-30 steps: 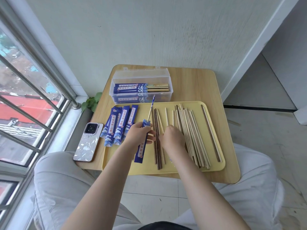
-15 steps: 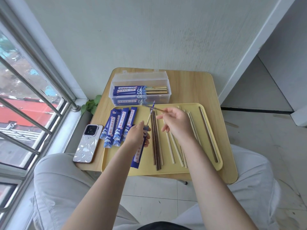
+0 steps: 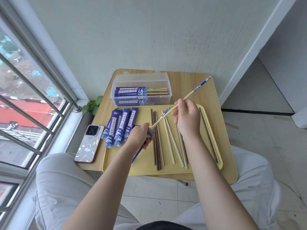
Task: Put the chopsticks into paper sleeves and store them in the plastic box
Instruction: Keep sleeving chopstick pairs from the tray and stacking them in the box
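My left hand (image 3: 139, 136) grips a blue paper sleeve (image 3: 137, 154) over the yellow tray (image 3: 146, 166); one blue-tipped chopstick (image 3: 163, 114) sticks out of its mouth. My right hand (image 3: 187, 117) pinches a second blue-tipped chopstick (image 3: 196, 89), slanted with its near tip at the sleeve's opening. Several loose dark and pale chopsticks (image 3: 166, 138) lie on the tray. Empty blue sleeves (image 3: 118, 128) lie on the tray's left. The clear plastic box (image 3: 141, 77) behind the tray holds sleeved chopsticks (image 3: 141, 91).
A phone (image 3: 88, 143) lies on the small wooden table (image 3: 207, 92) left of the tray. A green plant (image 3: 93, 105) sits by the window bars (image 3: 33, 97). My knees are under the table's near edge. A wall stands close behind the box.
My right hand has lifted a blue-tipped chopstick off the tray and swung its tip to the sleeve's mouth. My left hand has kept holding the sleeve. The view moved closer.
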